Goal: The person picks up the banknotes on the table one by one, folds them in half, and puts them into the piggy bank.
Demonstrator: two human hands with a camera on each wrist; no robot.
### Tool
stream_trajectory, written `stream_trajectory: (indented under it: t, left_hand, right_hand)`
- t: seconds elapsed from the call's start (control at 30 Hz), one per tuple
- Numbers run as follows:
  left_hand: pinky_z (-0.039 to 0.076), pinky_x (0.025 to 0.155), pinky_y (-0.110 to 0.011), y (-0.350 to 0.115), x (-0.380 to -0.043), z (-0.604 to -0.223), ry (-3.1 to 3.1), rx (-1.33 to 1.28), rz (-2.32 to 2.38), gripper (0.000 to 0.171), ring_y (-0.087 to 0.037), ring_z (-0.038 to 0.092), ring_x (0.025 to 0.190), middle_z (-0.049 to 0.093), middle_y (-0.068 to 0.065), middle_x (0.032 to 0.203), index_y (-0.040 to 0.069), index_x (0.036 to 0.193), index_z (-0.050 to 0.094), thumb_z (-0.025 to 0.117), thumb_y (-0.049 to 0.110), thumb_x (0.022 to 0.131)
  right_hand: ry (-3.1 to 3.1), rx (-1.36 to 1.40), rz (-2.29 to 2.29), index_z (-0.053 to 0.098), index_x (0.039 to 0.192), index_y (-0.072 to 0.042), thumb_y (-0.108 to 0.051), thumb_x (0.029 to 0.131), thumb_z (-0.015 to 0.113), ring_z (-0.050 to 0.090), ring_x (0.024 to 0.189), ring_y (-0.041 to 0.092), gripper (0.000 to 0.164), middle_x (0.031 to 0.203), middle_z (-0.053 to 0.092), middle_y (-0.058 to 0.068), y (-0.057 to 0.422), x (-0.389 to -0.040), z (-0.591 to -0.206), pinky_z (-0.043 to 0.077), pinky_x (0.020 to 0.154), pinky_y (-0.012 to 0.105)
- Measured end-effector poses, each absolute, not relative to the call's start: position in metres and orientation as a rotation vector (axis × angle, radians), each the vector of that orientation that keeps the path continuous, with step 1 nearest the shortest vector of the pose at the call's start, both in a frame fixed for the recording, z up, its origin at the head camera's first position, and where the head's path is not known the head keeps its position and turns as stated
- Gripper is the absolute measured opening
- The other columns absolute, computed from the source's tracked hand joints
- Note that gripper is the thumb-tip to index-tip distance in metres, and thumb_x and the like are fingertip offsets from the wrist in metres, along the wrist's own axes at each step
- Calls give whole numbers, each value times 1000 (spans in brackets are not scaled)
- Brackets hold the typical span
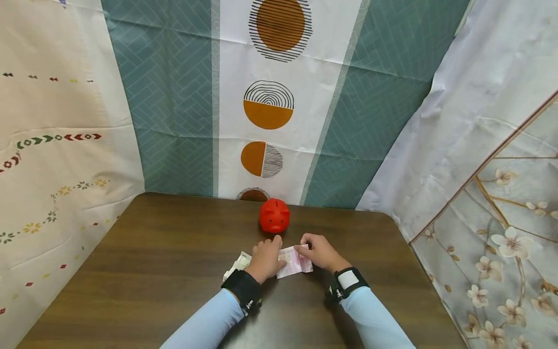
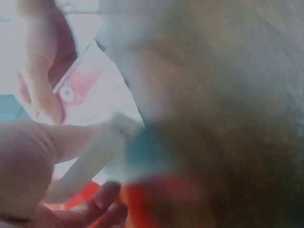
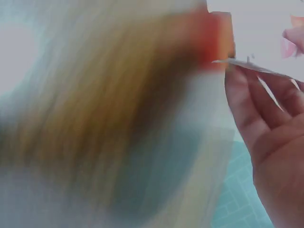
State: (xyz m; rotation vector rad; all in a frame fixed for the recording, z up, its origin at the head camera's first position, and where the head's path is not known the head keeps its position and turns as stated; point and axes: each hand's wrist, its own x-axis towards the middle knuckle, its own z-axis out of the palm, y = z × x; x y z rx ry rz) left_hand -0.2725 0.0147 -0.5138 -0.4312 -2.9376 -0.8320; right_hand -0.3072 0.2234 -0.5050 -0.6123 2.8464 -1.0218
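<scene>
In the head view, a pink banknote [image 1: 291, 262] lies between my two hands, a crease near its right end. My right hand [image 1: 321, 252] pinches that end; in the right wrist view its fingers [image 3: 268, 95] lie against the note's thin edge. My left hand [image 1: 265, 259] holds the other end, thumb on the note and fingers reaching toward the piggy bank. The left wrist view shows the left thumb [image 2: 71, 140] along a pale paper strip. A pale green banknote [image 1: 238, 264] sticks out beside the left hand, partly hidden by it. A red piggy bank [image 1: 274, 216] stands just beyond the hands.
The brown wooden table [image 1: 174, 252] ends at a patterned curtain [image 1: 178, 97] behind the piggy bank. Floral cloth [image 1: 501, 271] hangs along the right side, pale printed cloth [image 1: 65, 194] along the left.
</scene>
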Motion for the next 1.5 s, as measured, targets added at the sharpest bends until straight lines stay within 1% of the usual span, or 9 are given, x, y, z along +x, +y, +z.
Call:
stream_trajectory:
  t: [0.27, 0.47, 0.6, 0.73, 0.87, 0.97, 1.07, 1.17, 1.5]
  left_hand:
    - [49, 61, -27, -18, -271, -490, -2589, -450, -1578, 28, -19, 55, 74, 60, -6, 88, 16, 115, 57, 75, 13, 94]
    - [61, 57, -42, -40, -260, -471, -2323, -393, -2002, 32, -20, 66, 72, 70, -14, 103, 10, 121, 65, 77, 15, 92]
    - [61, 57, -35, -51, -254, -455, -2225, -319, -2102, 35, -22, 68, 75, 71, -17, 109, 8, 124, 66, 77, 17, 92]
    - [60, 58, -30, -62, -249, -442, -2172, -278, -2133, 32, -24, 69, 77, 71, -18, 110, 7, 123, 67, 76, 15, 93]
    - [62, 60, -32, -70, -240, -430, -2117, -232, -2223, 28, -25, 69, 78, 70, -19, 110, 4, 120, 68, 74, 11, 94]
    - [63, 65, -32, -71, -234, -422, -2085, -212, -2306, 28, -24, 71, 80, 70, -19, 109, -1, 121, 68, 73, 10, 95]
    - [63, 71, -31, -72, -232, -414, -2075, -231, -2337, 29, -22, 72, 81, 71, -17, 107, -4, 120, 69, 73, 11, 95]
    - [63, 72, -31, -72, -229, -408, -2089, -271, -2297, 27, -21, 71, 78, 71, -16, 102, -5, 115, 71, 74, 12, 94]
    - [57, 53, -25, -78, -219, -400, -2087, -311, -2207, 21, -21, 64, 63, 68, -13, 87, -3, 103, 74, 79, 12, 90]
  right_hand:
    - [2656, -436, -1631, 57, 80, -11, -32, 95, 74, 54, 68, 16, 31, 71, 52, 3, 221, -296, -484, 41, 50, 22]
    - [2205, -332, -1971, 61, 98, -10, -25, 95, 74, 68, 78, 18, 20, 91, 68, 2, 207, -280, -468, 61, 68, 28]
    - [1970, -375, -2028, 61, 109, -10, -15, 97, 71, 73, 85, 21, 16, 106, 75, 3, 202, -269, -455, 63, 71, 32]
    - [1989, -407, -2008, 59, 114, -7, -15, 93, 76, 71, 79, 20, 29, 104, 77, 4, 196, -256, -438, 56, 58, 25]
    - [2162, -304, -2040, 60, 127, -12, -21, 85, 85, 72, 80, 20, 49, 102, 79, 2, 188, -246, -422, 59, 65, 26]
    - [2238, -205, -2179, 65, 123, -8, -18, 84, 86, 71, 76, 18, 45, 95, 79, 1, 184, -237, -413, 60, 68, 25]
    - [2231, -187, -2348, 72, 105, -1, -12, 87, 82, 66, 68, 15, 23, 85, 77, 0, 184, -229, -407, 56, 60, 22]
    - [2178, -259, -2447, 77, 94, -5, -7, 91, 77, 63, 67, 13, 4, 83, 74, 0, 187, -223, -404, 52, 56, 21]
    - [2127, -398, -2450, 79, 92, -13, -3, 95, 71, 60, 66, 13, 14, 84, 73, -1, 192, -223, -405, 51, 56, 20]
